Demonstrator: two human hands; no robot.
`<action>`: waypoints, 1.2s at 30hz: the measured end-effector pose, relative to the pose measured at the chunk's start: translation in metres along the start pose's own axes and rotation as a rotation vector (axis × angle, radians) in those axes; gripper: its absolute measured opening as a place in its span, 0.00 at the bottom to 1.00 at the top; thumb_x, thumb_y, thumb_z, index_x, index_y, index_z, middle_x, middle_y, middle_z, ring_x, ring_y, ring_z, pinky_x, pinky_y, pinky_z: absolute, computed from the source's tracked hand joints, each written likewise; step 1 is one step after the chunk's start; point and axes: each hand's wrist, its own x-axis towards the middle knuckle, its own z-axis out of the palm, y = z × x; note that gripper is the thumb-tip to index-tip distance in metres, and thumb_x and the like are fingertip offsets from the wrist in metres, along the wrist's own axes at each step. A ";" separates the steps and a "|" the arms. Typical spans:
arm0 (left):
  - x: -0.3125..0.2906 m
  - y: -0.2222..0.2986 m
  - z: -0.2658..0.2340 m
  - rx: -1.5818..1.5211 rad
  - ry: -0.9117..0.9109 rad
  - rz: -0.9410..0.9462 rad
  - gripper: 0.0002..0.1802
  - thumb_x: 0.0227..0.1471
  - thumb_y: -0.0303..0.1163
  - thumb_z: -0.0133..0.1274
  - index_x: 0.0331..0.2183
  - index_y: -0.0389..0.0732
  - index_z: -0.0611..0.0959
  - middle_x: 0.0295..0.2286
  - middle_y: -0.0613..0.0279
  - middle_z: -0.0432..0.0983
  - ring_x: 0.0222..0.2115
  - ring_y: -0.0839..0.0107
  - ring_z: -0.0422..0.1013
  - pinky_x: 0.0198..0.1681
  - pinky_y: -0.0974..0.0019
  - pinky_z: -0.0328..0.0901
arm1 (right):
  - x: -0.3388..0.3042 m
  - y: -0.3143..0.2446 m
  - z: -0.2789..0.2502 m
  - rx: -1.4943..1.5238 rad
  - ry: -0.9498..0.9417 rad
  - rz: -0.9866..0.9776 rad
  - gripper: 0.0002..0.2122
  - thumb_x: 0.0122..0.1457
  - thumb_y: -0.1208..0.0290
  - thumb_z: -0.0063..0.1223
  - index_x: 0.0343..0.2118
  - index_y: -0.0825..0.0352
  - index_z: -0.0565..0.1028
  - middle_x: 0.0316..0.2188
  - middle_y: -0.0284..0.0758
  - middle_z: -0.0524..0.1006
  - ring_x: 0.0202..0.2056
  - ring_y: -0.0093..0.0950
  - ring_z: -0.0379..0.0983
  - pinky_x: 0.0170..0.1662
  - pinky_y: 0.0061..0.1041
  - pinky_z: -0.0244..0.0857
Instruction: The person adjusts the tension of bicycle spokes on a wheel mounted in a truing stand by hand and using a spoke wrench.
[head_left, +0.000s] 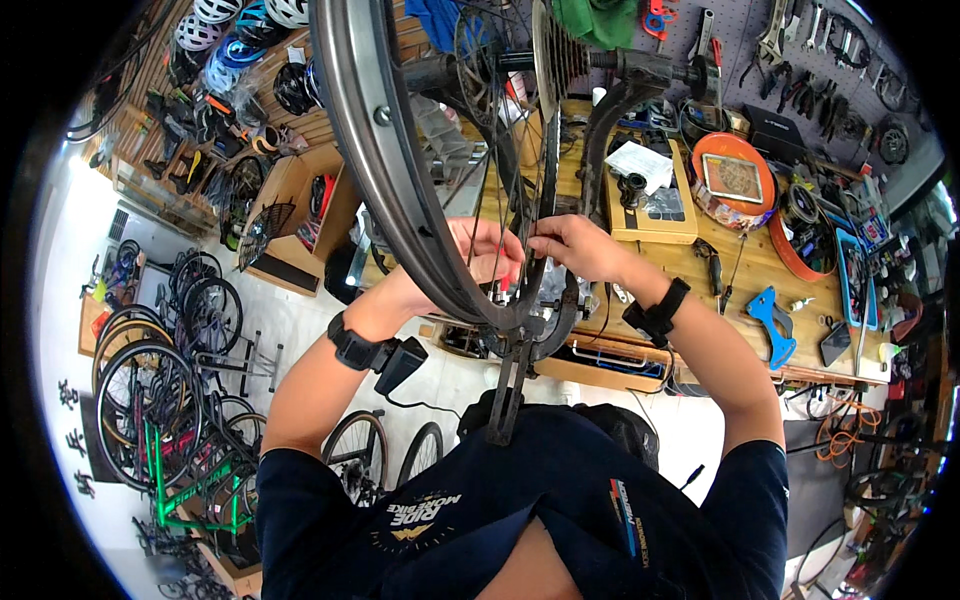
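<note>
A bare bicycle wheel (372, 110) stands upright in a dark metal truing stand (600, 130), its cassette (568, 60) at the top. My left hand (485, 250) reaches in among the spokes from the left, partly hidden by the rim. Its fingers are closed on a small red tool (514, 276), likely a spoke wrench, near the lower part of the rim. From the right, my right hand (575, 247) pinches at the spokes just above. What lies between its fingertips is hidden.
Behind the stand is a wooden workbench (725, 285) with a cardboard box (655, 220), a round orange tin (728, 150) and a blue tool (770, 325). Tools hang on a pegboard (745, 35). Bicycles (160, 430) and helmets (240, 50) fill the left side.
</note>
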 end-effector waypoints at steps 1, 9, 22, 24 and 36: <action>0.000 0.003 0.004 0.146 0.082 -0.022 0.22 0.46 0.41 0.67 0.35 0.34 0.79 0.26 0.63 0.78 0.27 0.80 0.72 0.31 0.76 0.65 | 0.001 0.002 0.001 -0.023 0.016 -0.020 0.11 0.61 0.67 0.51 0.37 0.71 0.76 0.27 0.46 0.77 0.30 0.41 0.75 0.35 0.34 0.67; 0.002 0.007 0.012 0.786 0.250 -0.123 0.20 0.51 0.42 0.63 0.22 0.35 0.80 0.17 0.64 0.77 0.19 0.81 0.70 0.23 0.72 0.62 | 0.010 0.013 0.006 -0.179 0.089 -0.077 0.11 0.60 0.67 0.51 0.30 0.71 0.76 0.24 0.48 0.75 0.29 0.47 0.73 0.34 0.38 0.66; 0.000 0.010 0.014 0.710 0.128 -0.067 0.19 0.51 0.43 0.62 0.23 0.34 0.82 0.15 0.68 0.72 0.18 0.81 0.64 0.23 0.70 0.61 | -0.039 -0.085 -0.011 0.077 0.176 -0.069 0.16 0.57 0.66 0.59 0.42 0.74 0.73 0.27 0.41 0.77 0.29 0.28 0.75 0.33 0.29 0.69; -0.003 0.008 -0.006 0.550 -0.058 -0.154 0.15 0.53 0.39 0.61 0.32 0.35 0.82 0.22 0.72 0.74 0.25 0.85 0.66 0.29 0.74 0.62 | -0.042 -0.087 0.002 0.222 0.120 -0.122 0.14 0.58 0.68 0.59 0.40 0.74 0.73 0.26 0.36 0.76 0.27 0.23 0.73 0.31 0.25 0.68; 0.039 -0.009 -0.013 0.484 0.185 -0.029 0.37 0.62 0.46 0.48 0.62 0.33 0.55 0.50 0.56 0.68 0.52 0.70 0.66 0.56 0.69 0.60 | -0.053 -0.098 0.015 0.556 0.216 -0.040 0.03 0.58 0.81 0.55 0.34 0.74 0.74 0.27 0.34 0.77 0.26 0.19 0.75 0.30 0.19 0.70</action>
